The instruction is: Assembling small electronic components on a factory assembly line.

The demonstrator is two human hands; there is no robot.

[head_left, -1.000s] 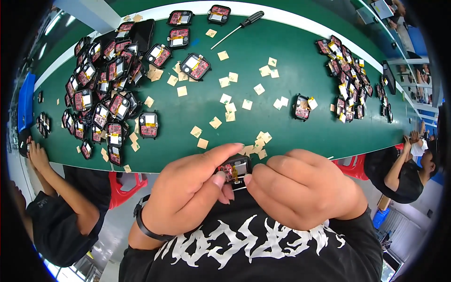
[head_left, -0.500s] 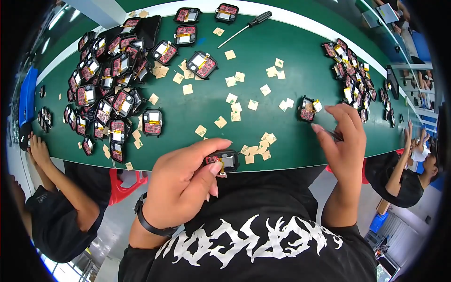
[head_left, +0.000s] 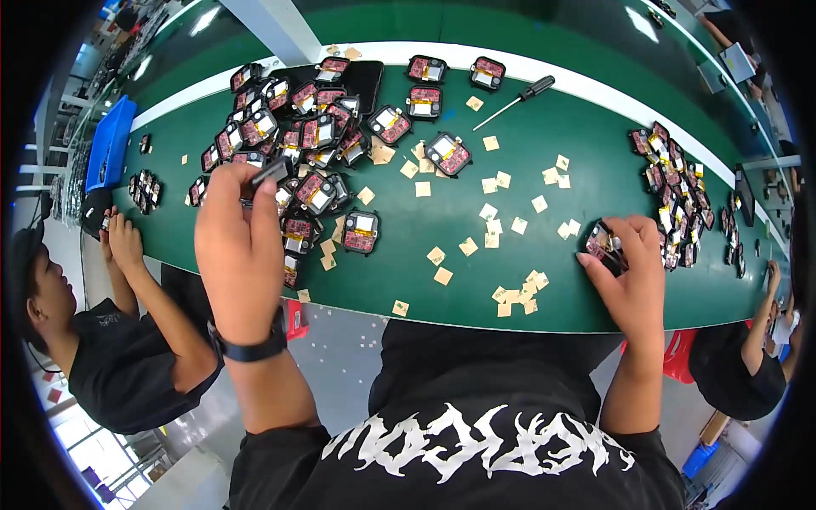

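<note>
Left hand (head_left: 242, 246) has swung to the pile (head_left: 319, 133), pinching a unit (head_left: 272, 173); right hand (head_left: 636, 274), well apart, clasps a case (head_left: 603, 244).

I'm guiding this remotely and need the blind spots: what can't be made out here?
All in the head view:
Black unit in the left grip: much of it, behind fingers.
Red-board unit at the right grip: its right side, behind fingers.
Unit pile: lower units, under others and behind the left grip.
Beige squares: markings, too small.
</note>
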